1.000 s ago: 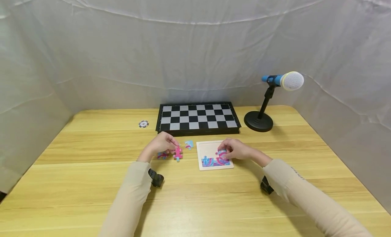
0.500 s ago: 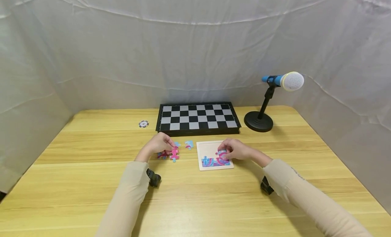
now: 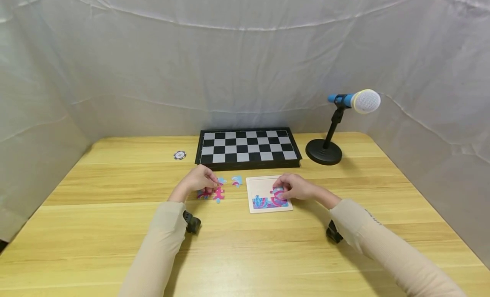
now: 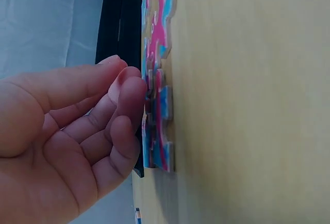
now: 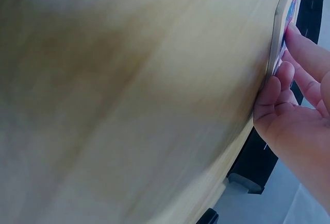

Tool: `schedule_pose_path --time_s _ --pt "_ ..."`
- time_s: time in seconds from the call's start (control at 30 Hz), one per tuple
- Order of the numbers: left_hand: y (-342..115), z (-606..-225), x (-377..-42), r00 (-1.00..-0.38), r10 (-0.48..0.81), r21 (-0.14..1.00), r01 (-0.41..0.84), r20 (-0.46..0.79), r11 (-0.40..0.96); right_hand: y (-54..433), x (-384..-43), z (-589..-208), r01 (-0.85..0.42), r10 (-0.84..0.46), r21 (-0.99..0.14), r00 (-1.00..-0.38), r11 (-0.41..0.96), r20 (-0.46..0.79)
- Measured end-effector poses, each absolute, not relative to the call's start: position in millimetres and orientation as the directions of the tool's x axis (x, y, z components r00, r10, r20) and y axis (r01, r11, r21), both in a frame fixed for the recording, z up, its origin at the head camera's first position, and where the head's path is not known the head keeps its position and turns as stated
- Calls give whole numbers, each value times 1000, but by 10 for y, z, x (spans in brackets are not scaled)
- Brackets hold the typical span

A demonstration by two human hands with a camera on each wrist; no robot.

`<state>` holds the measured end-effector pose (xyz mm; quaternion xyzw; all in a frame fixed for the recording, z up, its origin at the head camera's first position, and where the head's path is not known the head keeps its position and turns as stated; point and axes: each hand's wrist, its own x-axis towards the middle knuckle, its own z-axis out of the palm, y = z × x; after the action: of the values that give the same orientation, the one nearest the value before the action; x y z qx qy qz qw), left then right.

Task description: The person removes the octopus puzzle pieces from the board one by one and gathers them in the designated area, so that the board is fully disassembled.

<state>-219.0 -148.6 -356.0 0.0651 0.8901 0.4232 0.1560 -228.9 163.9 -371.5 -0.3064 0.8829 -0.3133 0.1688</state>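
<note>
My right hand (image 3: pixel 296 187) pinches a pink and blue jigsaw piece (image 3: pixel 277 190) over the pale wooden puzzle tray (image 3: pixel 249 195). Below that piece, a row of fitted blue, purple and pink pieces (image 3: pixel 264 203) fills the tray's near side. To the left, my left hand (image 3: pixel 197 179) hovers close beside a pink jigsaw piece (image 3: pixel 218 195) lying on the table. Its fingers (image 4: pixel 131 98) are loosely bent, with nothing visible between them. Loose blue and pink pieces lie around it: one piece (image 3: pixel 203 195) partly under the hand, another piece (image 3: pixel 237 181) nearer the tray.
A folded black-and-white checkerboard (image 3: pixel 249 147) lies behind the puzzle. A blue microphone (image 3: pixel 346 100) on a round black stand (image 3: pixel 323 152) is at the back right. One poker chip (image 3: pixel 180 155) rests at the back left. Grey cloth (image 3: pixel 245 67) hangs behind the table.
My left hand has shifted slightly left, bringing the pink piece with it among the loose ones, and its fingers have come away from it. The right hand has stayed in place.
</note>
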Motion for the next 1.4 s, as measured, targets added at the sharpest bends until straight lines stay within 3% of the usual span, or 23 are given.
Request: schedule_pose_path --time_s 0.6,1.4 --pt "-1336 -3500 -2221 -943 260 775 4 -207 632 1666 -2285 -3655 -439 -673 -667 -729 603 -128" --pt "-994 -3515 -2247 -927 326 818 37 -187 573 1764 -2295 -3664 -416 -636 -633 -756 652 -157"
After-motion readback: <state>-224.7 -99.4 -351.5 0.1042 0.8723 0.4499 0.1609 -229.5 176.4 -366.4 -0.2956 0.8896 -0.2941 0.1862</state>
